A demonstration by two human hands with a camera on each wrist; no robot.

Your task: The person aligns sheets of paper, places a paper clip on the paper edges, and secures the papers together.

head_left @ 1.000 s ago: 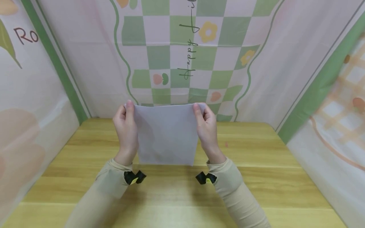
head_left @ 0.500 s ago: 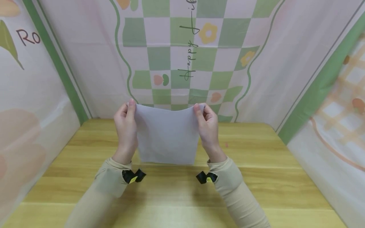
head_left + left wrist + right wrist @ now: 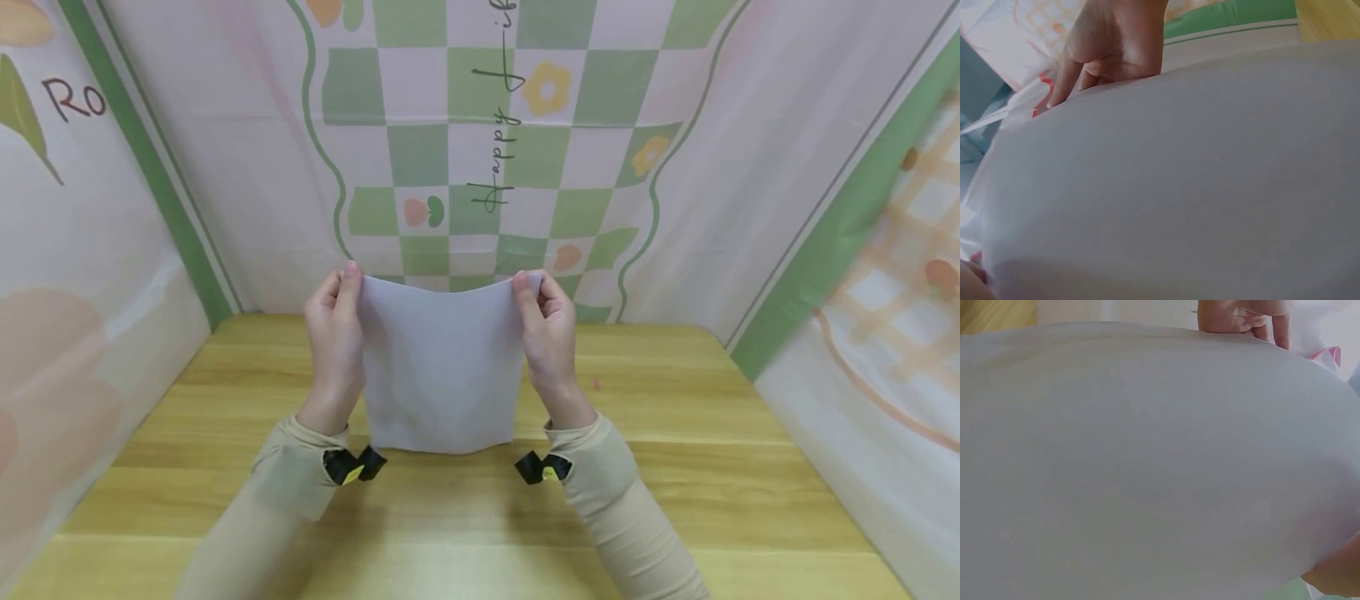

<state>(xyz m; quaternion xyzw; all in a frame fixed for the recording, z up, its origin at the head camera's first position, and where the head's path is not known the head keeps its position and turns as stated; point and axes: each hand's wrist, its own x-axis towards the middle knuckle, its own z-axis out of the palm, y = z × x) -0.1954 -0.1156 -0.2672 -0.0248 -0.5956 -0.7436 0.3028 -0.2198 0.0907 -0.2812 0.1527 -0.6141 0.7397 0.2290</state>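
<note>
When looking down from the head, see a blank pale-grey, four-sided sheet [image 3: 442,367], thin and probably paper, held up over the worktop, squarely between the bare left hand [image 3: 330,350] and the bare right hand [image 3: 549,346]. Note both upper corners clamped, with thumbs on the near face and fingers [image 3: 553,296] curled in behind. Count neither hand as nearer, with grips at about matching height. Find no clear long axis in so nearly square an outline; follow instead a top edge running from hand to hand and dipping midway, with a slack face and a bowed lower edge beneath. Cannot tell whether touching wood there or hanging just above. Below, find the yellow-brown wood-grain worktop [image 3: 480,525], with a tiny reddish mark [image 3: 596,383] near the right wrist; behind, a green-and-white checked cloth [image 3: 416,154], flanked by printed pale cloth [image 3: 90,250] at either side. From the left wrist, meet mostly grey sheet, with what must be the right hand at the far edge. From the right wrist, meet the same broad face, gently bulging, with presumably the left hand along the top edge.
</note>
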